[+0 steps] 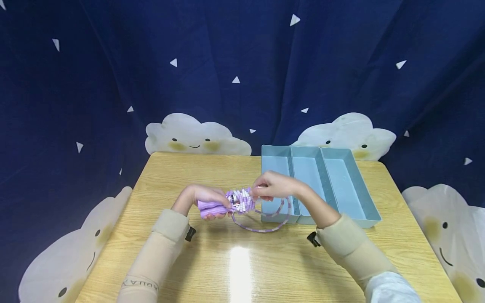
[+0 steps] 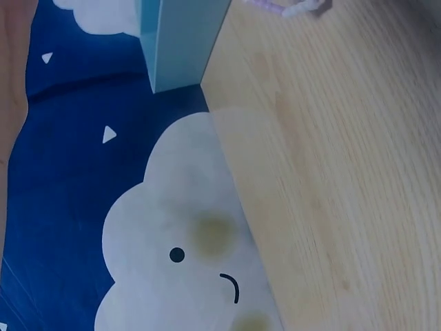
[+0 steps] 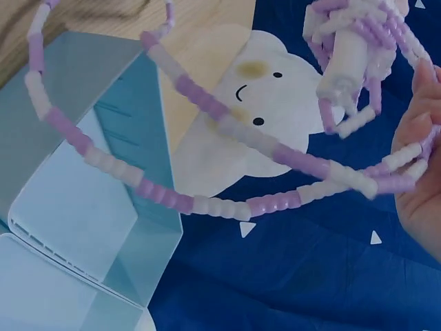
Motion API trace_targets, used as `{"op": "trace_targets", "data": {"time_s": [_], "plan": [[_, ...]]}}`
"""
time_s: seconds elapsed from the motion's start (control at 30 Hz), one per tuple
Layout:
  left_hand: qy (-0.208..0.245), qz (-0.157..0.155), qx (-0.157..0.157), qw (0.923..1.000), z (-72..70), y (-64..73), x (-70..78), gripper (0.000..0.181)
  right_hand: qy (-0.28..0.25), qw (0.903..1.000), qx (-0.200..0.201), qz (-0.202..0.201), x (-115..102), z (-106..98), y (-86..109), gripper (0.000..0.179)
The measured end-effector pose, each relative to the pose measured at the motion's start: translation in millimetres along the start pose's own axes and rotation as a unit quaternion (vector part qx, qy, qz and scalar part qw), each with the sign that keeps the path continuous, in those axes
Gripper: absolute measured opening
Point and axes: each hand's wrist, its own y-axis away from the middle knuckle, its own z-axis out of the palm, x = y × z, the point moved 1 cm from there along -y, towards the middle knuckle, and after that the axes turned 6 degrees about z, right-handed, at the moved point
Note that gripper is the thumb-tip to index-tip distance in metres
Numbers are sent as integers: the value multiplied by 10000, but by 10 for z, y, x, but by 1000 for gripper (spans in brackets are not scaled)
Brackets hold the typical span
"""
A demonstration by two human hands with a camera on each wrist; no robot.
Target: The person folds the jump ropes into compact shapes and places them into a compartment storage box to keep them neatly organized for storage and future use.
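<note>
A purple-and-white beaded jump rope is bunched into coils over the table, with purple handles at its left end. My left hand grips these handles, its thumb lying along them. At the right end of the bundle, my right hand pinches a strand between thumb and fingers. A loose loop of beads hangs below and right of the bundle. Close up in the right wrist view, the beaded loop hangs from the hand at the right edge. The left wrist view shows only a short piece of rope.
Behind and below the right arm stands a light blue tray with three long compartments. The wooden table ends at a dark blue curtain with white triangles and smiling clouds.
</note>
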Motion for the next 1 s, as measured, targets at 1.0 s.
{"op": "trace_targets", "data": {"time_s": [1.0], "plan": [[329, 337, -991, 9940, 195, -72, -5, 23, -378, 9959, 366, -737, 123, 80, -163, 13]]}}
